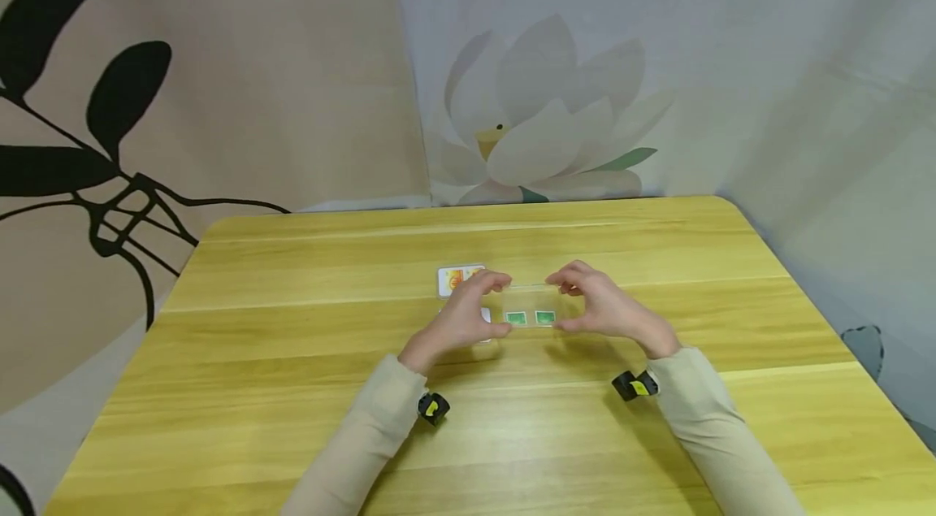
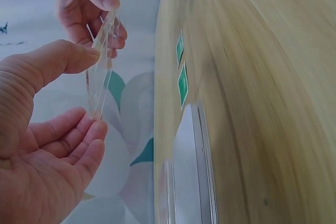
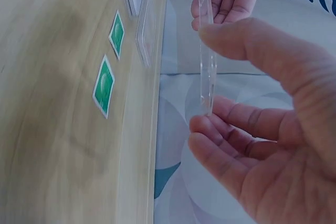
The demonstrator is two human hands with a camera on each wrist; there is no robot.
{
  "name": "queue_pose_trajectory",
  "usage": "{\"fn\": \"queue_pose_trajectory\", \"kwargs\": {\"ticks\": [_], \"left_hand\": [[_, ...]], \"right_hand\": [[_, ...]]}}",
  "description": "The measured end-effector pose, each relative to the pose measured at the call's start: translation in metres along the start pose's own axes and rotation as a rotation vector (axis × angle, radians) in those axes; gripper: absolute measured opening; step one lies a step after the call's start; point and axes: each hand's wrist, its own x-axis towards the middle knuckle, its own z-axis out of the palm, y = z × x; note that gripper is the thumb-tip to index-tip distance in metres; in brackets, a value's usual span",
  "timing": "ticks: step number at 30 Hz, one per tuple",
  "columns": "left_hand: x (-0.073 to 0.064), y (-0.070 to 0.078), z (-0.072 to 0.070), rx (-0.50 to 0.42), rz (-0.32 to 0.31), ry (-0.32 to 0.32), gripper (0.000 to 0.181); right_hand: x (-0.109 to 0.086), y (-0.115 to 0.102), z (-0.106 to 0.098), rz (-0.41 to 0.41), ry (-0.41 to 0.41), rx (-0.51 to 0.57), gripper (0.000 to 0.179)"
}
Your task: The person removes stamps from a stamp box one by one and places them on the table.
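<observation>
Clear plastic case, below centre of head view: was pinched at opposite ends by left hand and right hand. Seemed light, stiff, slick, crackable; edges offered surest hold.

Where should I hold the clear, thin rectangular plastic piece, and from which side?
Probably best to grip the clear, thin rectangular plastic piece by its edges at both ends: left hand from the left, right hand from the right. It's flat and held above the yellowish wooden table, leaving both ends reachable.
</observation>
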Motion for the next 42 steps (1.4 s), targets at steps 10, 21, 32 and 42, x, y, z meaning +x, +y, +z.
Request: {"fn": "queue_pose_trajectory", "kwargs": {"ticks": [10,21,32,42], "left_hand": [[-0.012,-0.005,-0.010,0.023,0.002,0.032,0.057],[-0.023,-0.013,-0.023,0.034,-0.001,0.040,0.059],[-0.034,-0.021,-0.034,0.027,-0.001,0.055,0.058],[-0.045,-0.025,-0.044,0.028,-0.015,0.062,0.059]], "right_hand": [[0.012,-0.010,0.009,-0.002,-0.034,0.016,0.055],[0.025,-0.017,0.020,-0.026,-0.041,0.014,0.053],[0.037,-0.025,0.031,-0.020,-0.073,0.029,0.054],[0.046,-0.030,0.041,-0.055,-0.067,0.026,0.052]]}}
